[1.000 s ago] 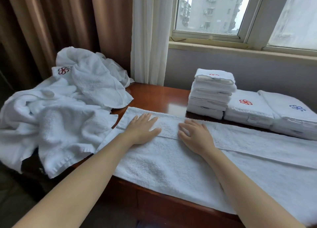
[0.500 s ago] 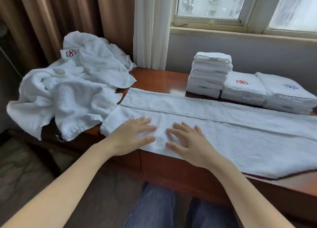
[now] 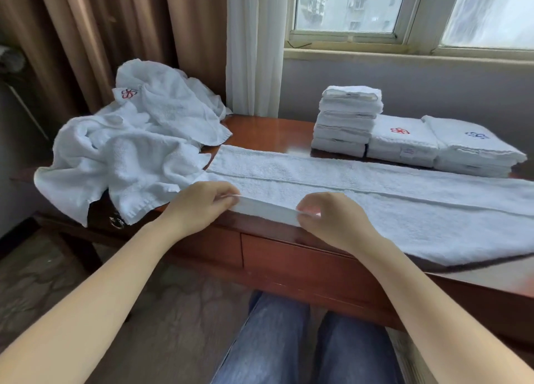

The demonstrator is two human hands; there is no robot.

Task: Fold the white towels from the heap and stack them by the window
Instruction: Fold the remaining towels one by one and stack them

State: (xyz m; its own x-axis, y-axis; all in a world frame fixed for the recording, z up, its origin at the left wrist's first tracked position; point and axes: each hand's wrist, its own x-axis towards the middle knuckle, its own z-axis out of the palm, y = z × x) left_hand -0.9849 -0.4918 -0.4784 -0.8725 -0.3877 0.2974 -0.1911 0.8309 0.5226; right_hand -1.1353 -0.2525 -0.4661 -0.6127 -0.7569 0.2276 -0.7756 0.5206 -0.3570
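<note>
A long white towel [image 3: 361, 193] lies spread across the wooden table [image 3: 268, 129], its far edge folded over toward the middle. My left hand [image 3: 199, 204] and my right hand [image 3: 332, 219] each pinch the towel's near edge at the table's front and lift it slightly. A heap of rumpled white towels [image 3: 130, 146] sits at the table's left end. Folded towels are stacked by the window: a tall stack [image 3: 346, 120], a lower one with a red emblem [image 3: 401, 144], and one with a blue emblem [image 3: 474, 149].
Brown curtains [image 3: 95, 37] and a white sheer curtain [image 3: 254, 45] hang behind the heap. The window sill [image 3: 404, 54] runs above the stacks. A drawer front [image 3: 289, 265] faces my knees, which are in blue jeans below the table edge.
Both hands slid from flat on the towel's middle back to its near edge and now pinch and lift that edge. The view pulled back from the table.
</note>
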